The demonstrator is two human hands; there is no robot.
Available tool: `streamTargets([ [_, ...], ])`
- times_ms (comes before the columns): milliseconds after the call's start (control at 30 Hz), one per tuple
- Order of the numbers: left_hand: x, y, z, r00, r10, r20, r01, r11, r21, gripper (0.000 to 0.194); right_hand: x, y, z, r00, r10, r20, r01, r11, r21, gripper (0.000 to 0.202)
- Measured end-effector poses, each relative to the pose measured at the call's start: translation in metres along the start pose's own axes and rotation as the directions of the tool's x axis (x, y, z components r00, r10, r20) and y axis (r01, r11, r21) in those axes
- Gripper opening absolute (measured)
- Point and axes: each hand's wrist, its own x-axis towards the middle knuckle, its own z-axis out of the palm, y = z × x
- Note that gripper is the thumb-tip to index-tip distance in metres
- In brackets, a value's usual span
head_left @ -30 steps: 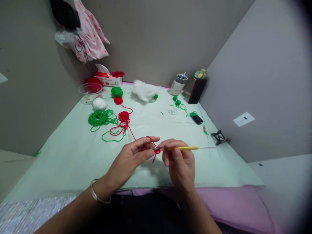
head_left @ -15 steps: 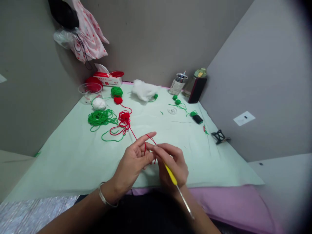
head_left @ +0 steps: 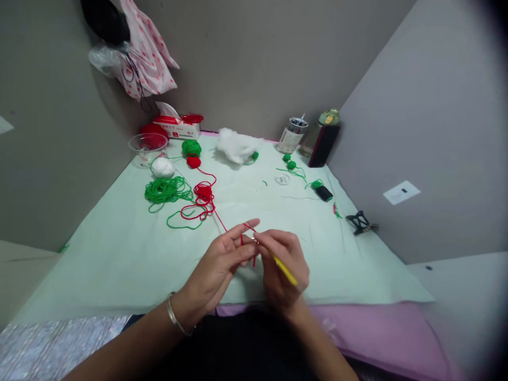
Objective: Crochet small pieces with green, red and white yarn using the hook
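Taking the meeting point of the fingertips as the dial's centre, with twelve straight away from the person, the right hand (head_left: 283, 264) is closed in a pen-like hold around the yellow-handled hook (head_left: 286, 271), whose handle slants out toward five o'clock; its working end is mostly hidden by the fingers. The handle looks rigid, light and smooth, best taken on the yellow part, since the thin metal shank would offer little to grip. Coming in from eight o'clock, the left hand (head_left: 222, 256) pinches the red yarn between thumb and fingers, its index finger reaching forward with a strand laid over it; whatever worked piece sits in that pinch is too covered to make out. A short red tail (head_left: 254, 261) hangs at six o'clock, just below the pinch. The yarn should be nearly weightless, soft and limp, holding no shape unless kept taut, so it is best pinched close to the hook and tensioned over the finger; a hard pull could distort a small loop. Farther out, between ten and eleven, the strand runs to a loose red tangle (head_left: 203, 193), which could snag, with a green coil (head_left: 164, 189) beside it at ten. Farthest, just short of twelve, lies a white fluffy wad (head_left: 236, 146), probably airy and easily squashed.
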Motion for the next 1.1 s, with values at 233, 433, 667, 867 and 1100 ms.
streamTargets([
  [233,0.001,0.007,-0.004,0.999,0.055,-0.002,-0.055,0.998,0.043,0.041,0.014,0.000,-0.010,0.927,0.356,0.119,-0.368,0.798,0.478,0.017],
  [433,-0.002,0.005,-0.001,0.997,0.072,0.014,-0.074,0.986,0.152,0.044,0.008,0.002,-0.003,0.925,0.341,0.169,-0.381,0.839,0.388,0.015],
  [667,-0.003,0.005,-0.006,0.996,0.083,-0.011,-0.080,0.981,0.179,0.043,0.009,0.003,-0.008,0.927,0.348,0.141,-0.375,0.853,0.362,0.020],
  [867,-0.004,0.000,0.000,0.983,0.179,-0.033,-0.175,0.978,0.109,0.063,0.001,-0.004,-0.002,0.978,-0.196,0.078,0.205,0.969,-0.141,0.033],
  [1100,-0.002,0.007,-0.001,1.000,-0.011,0.015,0.011,0.999,-0.052,0.045,0.011,0.000,-0.006,0.952,0.272,0.139,-0.305,0.857,0.415,0.021],
])
